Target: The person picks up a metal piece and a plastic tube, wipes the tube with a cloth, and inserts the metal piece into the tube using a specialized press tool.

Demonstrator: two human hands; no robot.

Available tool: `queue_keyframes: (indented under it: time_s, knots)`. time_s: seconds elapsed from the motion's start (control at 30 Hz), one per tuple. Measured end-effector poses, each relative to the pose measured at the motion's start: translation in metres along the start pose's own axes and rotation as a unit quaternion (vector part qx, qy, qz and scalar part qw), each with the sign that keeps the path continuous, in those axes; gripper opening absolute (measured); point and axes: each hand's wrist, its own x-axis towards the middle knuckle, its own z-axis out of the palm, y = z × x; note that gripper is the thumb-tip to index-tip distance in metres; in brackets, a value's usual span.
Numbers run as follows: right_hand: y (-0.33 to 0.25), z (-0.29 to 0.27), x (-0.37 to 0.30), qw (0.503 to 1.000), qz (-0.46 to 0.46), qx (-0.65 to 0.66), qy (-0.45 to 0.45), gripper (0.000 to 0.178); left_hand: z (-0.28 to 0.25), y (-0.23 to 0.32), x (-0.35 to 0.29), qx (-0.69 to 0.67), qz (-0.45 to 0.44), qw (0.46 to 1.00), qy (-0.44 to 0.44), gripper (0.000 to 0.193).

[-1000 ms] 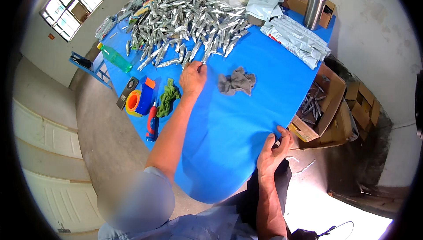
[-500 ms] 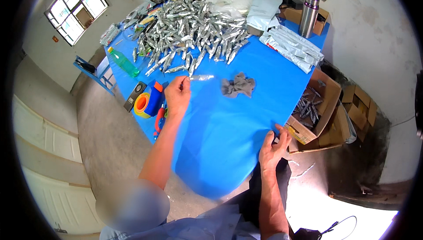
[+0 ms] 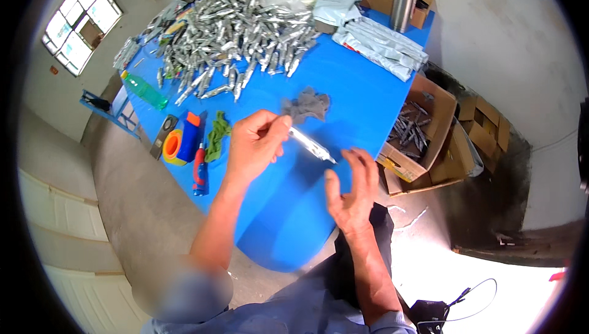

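My left hand (image 3: 253, 147) pinches one end of a slim, silver, plastic- or foil-wrapped stick (image 3: 311, 145) with a narrow tip; its exact kind I cannot make out. The stick slants down to the right over the blue-covered table (image 3: 282, 211). Close to its tip, my right hand (image 3: 354, 198) holds nothing, thumb and fingers apart. Just beyond the stick lies a crumpled grey cloth (image 3: 308, 104). Many similar silver sticks (image 3: 236, 33) form a heap across the far side of the table.
Left of my hands are a green cloth (image 3: 218, 136), a red-and-blue tool (image 3: 199, 171), a blue tape dispenser (image 3: 188, 134) and a green bottle (image 3: 145, 91). Grey-white bags (image 3: 383, 46) and a steel flask (image 3: 404, 3) stand far right. Cardboard boxes (image 3: 432, 128) sit beside the table.
My left hand has brought the silver stick nearer and tilted it down to the right. My right hand has moved up and left toward its tip. The view has shifted, showing more of the green cloth.
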Motion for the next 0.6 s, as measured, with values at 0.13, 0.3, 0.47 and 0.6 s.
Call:
queue_keyframes:
  time_s: [0.13, 0.3, 0.47, 0.6]
  knots:
    - [-0.006, 0.004, 0.023, 0.995, 0.051, 0.056, -0.068, 0.04, 0.042, 0.001, 0.008, -0.055, -0.002, 0.996, -0.074, 0.028]
    - [0.023, 0.006, 0.038, 0.9, 0.248, 0.334, -0.129, 0.033, 0.065, -0.02, 0.043, -0.142, -0.024, 0.988, -0.061, 0.034]
    - [0.042, 0.01, 0.039, 0.791, 0.335, 0.485, -0.166, 0.034, 0.079, -0.057, 0.055, -0.167, -0.041, 0.983, -0.059, 0.028]
    - [0.047, 0.016, 0.034, 0.797, 0.308, 0.487, -0.183, 0.033, 0.092, -0.079, 0.051, -0.169, -0.058, 0.979, -0.097, 0.025]
